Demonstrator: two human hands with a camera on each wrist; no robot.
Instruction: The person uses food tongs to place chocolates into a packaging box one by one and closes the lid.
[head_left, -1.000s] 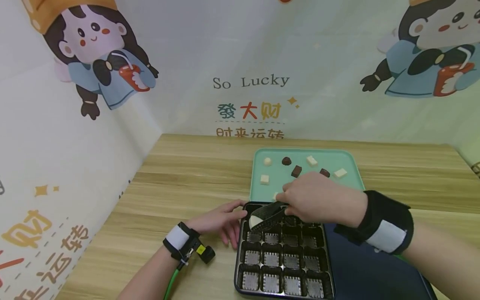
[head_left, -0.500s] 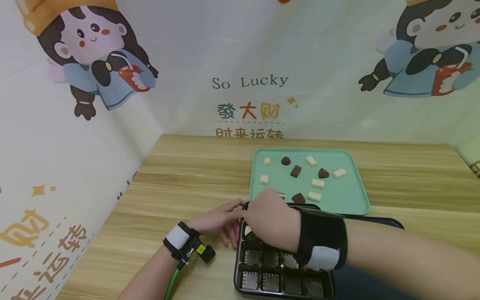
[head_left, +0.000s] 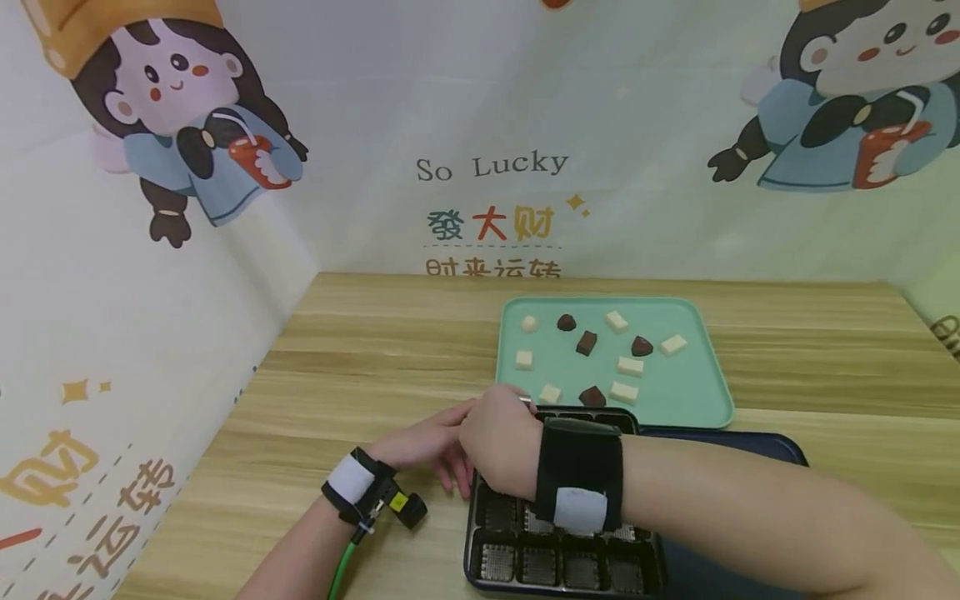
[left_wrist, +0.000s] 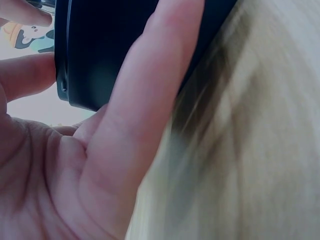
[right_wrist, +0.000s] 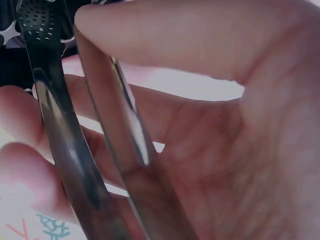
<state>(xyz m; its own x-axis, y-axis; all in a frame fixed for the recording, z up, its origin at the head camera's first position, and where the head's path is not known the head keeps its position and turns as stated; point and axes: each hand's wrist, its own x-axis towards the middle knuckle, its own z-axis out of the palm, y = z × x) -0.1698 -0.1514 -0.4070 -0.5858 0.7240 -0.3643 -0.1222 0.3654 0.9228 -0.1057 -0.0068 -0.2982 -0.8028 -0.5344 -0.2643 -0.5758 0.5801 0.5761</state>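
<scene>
My right hand (head_left: pixel 501 442) grips a pair of metal tongs (right_wrist: pixel 72 145) over the left rear part of a black divided chocolate box insert (head_left: pixel 538 565). In the right wrist view the two arms of the tongs run through the hand, one ending in a perforated tip near the compartments. Whatever lies under the tips is hidden behind the hand. My left hand (head_left: pixel 416 442) rests at the box's left rear corner. In the left wrist view its straight finger (left_wrist: pixel 145 100) lies along the dark outer box wall (left_wrist: pixel 100 60).
Behind the box a mint-green tray (head_left: pixel 690 392) bears several white and dark chocolates, among them a dark brown one (head_left: pixel 592 397) near its front edge. A dark blue lid or board (head_left: pixel 757 446) lies right of the box under my right forearm. A patterned cloth (head_left: pixel 360 167) backs the table.
My right hand has moved left and nearer with the tongs, from over the tray's front edge to the box's left side. A white chocolate seen in the tongs is now hidden. The left hand stays put.
</scene>
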